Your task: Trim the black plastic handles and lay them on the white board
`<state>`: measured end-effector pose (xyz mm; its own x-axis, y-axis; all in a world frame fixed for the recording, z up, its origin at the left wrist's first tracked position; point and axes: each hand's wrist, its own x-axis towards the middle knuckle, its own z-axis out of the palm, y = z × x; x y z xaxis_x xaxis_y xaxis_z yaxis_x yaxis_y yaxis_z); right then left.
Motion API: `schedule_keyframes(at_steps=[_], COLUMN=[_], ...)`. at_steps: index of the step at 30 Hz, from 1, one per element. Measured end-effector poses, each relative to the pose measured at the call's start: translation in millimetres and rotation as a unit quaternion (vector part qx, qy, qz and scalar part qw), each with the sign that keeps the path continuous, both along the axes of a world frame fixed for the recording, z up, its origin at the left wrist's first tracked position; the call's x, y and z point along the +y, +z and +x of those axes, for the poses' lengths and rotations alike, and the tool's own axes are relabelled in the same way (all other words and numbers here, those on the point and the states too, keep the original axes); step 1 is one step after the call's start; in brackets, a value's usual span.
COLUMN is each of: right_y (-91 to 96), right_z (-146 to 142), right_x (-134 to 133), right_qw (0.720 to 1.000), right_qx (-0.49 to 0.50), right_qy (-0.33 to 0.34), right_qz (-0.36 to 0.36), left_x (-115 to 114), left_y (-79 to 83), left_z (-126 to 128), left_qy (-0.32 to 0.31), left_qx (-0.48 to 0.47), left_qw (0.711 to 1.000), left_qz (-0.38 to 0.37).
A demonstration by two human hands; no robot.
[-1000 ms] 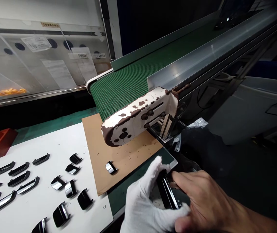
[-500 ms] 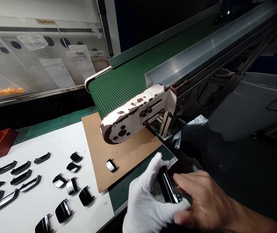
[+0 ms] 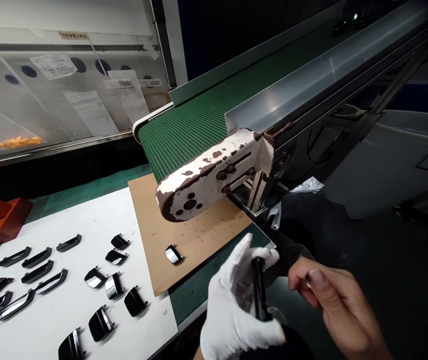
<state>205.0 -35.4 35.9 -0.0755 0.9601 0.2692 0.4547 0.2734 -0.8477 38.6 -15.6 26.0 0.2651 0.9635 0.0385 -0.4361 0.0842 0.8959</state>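
Note:
My left hand (image 3: 229, 310), in a white glove, is closed around a glossy black plastic part (image 3: 259, 290) held edge-on, with thumb and fingers gripping its two ends. To the right of it, my bare right hand (image 3: 339, 302) is apart from the part, thumb and forefinger pinched together. A tiny dark bit shows at the thumb tip, too small to name. On the brown cardboard (image 3: 146, 215) lies a single black part (image 3: 173, 254), with thin curled scraps (image 3: 201, 231) scattered around.
Several black parts, wide ones (image 3: 101, 322) and narrow ones (image 3: 50, 281), lie on a white board (image 3: 97, 215) at left. A green conveyor belt (image 3: 187, 130) with a chipped white end bracket (image 3: 206, 175) overhangs the cardboard. An orange stand (image 3: 7, 220) is far left.
My right hand has come away from the black part, moving right, its fingertips now pinched. My left hand has shifted slightly right and turned the part more edge-on.

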Motion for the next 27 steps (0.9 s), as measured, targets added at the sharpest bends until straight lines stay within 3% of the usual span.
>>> schedule_keyframes(at_steps=[3, 7, 12, 16, 19, 22, 25, 27], right_y=[-8.7, -22.8, -30.1, -25.0, -19.8, -19.6, -26.0, -32.9], right_z=[9.8, 20.5, 18.2, 11.0, 2.1, -4.9, -7.1, -7.7], right_x=[1.6, 1.3, -4.0, -6.4, -7.1, -7.7, -7.6, -6.3], right_qw=[0.996, 0.991, 0.983, 0.992, 0.997, 0.999, 0.998, 0.993], right_qx=[0.056, 0.063, 0.056, 0.024, 0.007, -0.022, -0.021, 0.000], right_qy=[-0.012, -0.035, -0.173, -0.117, -0.050, -0.029, -0.031, -0.045], right_qz=[-0.062, -0.109, -0.027, 0.033, 0.050, 0.028, -0.048, -0.111], left_x=[1.7, 3.2, 4.6, 4.8, 4.7, 6.2, 9.0, 10.3], left_y=[2.0, -8.4, -27.7, -35.2, -34.1, -33.5, -38.5, -43.6], left_z=[-0.9, -1.8, -8.7, -12.8, -13.2, -13.9, -15.4, -16.3], left_qy=[-0.009, 0.000, 0.008, 0.034, 0.060, 0.088, 0.114, 0.118], left_qx=[-0.021, -0.028, 0.048, 0.153, 0.228, 0.294, 0.369, 0.401], left_qw=[1.000, 0.999, 0.998, 0.984, 0.960, 0.919, 0.863, 0.844], left_qz=[-0.011, 0.022, 0.031, 0.083, 0.149, 0.246, 0.325, 0.338])
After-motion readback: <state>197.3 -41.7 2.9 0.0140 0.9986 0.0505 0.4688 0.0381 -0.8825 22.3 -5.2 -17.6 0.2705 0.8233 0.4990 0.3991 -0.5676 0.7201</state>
